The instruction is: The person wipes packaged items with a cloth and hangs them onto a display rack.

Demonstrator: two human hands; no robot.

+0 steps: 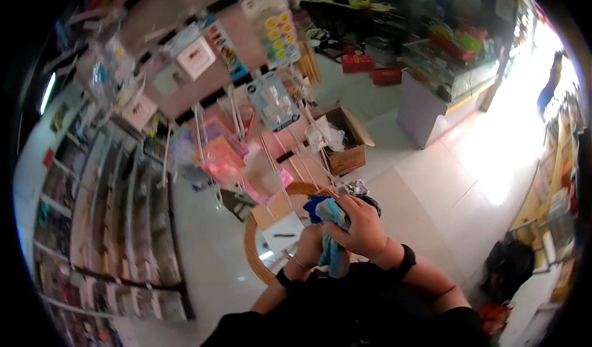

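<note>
A light blue cloth (pixel 333 257) is bunched between my two hands in front of my body, its lower end hanging down. My right hand (pixel 364 227) is wrapped round its upper part from the right. My left hand (pixel 310 245) is closed against the cloth from the left, its fingers partly hidden. Something dark blue and crumpled (pixel 313 206) shows just above the left hand; whether it belongs to the cloth I cannot tell. Below the hands is a round wicker-rimmed piece (pixel 251 248) with a shiny surface, and a white card (pixel 282 235) with a dark mark appears over it.
Long metal hooks with packaged goods (pixel 272 100) stick out from a pink display panel (pixel 176 78) ahead. An open cardboard box (pixel 348 156) stands on the tiled floor. Shelves (pixel 123 223) line the left, a glass counter (pixel 450 75) the back right, and a black bag (pixel 509 270) the right.
</note>
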